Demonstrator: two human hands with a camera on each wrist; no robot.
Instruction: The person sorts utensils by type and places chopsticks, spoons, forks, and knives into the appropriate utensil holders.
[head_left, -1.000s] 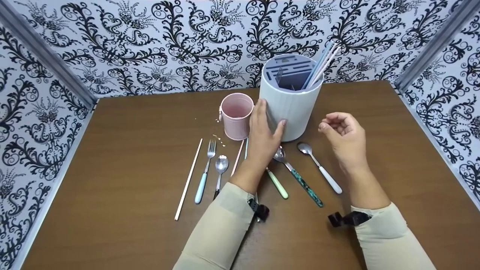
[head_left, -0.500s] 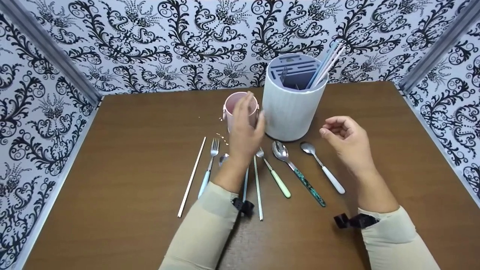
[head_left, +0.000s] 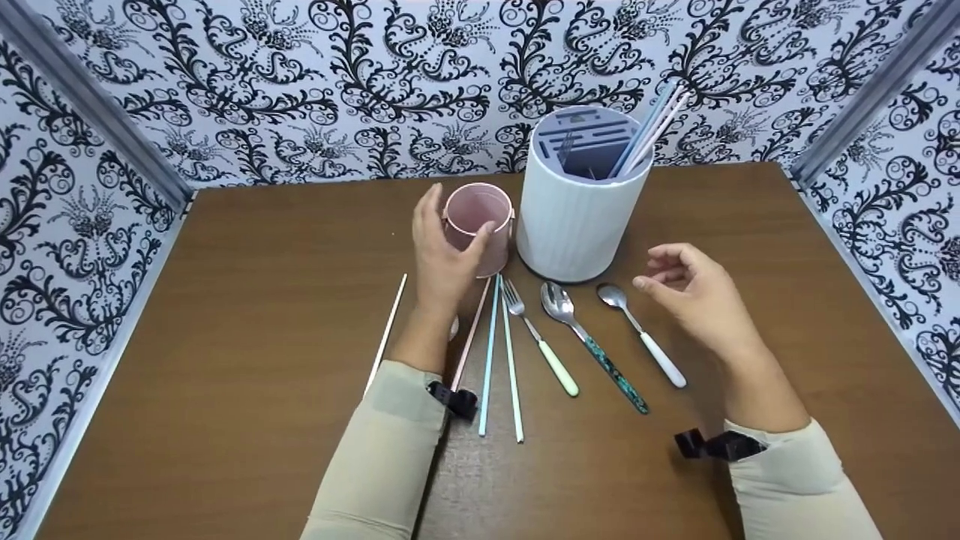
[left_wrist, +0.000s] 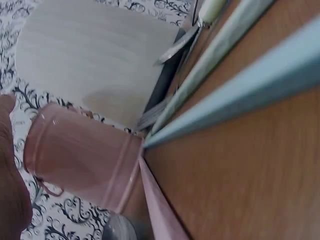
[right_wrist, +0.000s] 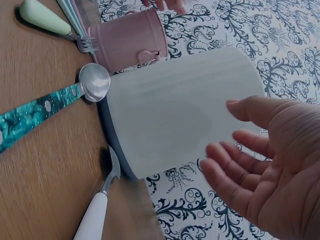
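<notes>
My left hand (head_left: pixel 442 259) reaches beside a small pink bucket (head_left: pixel 493 256), fingers spread along its left side and thumb in front of its rim. In the left wrist view a gap shows between that hand (left_wrist: pixel 11 185) and the bucket's wall (left_wrist: pixel 82 155). Just right of the bucket stands a white cutlery holder (head_left: pixel 576 225) with a slotted grey-blue top; a fork and several blue and pink chopsticks (head_left: pixel 651 133) stick out of it. My right hand (head_left: pixel 691 300) hovers to the holder's right, fingers loosely curled, holding nothing.
Laid out in front are chopsticks (head_left: pixel 489 375), a green-handled fork (head_left: pixel 555 364), a large spoon with a teal patterned handle (head_left: pixel 607 367) and a white-handled spoon (head_left: pixel 660 356). A white chopstick (head_left: pixel 388 330) lies left, partly under my left arm. Patterned walls (head_left: pixel 337 90) enclose the table.
My left hand has left the cutlery holder's side and moved left, passing in front of the pink bucket to its left side. My right hand has stayed nearly still.
</notes>
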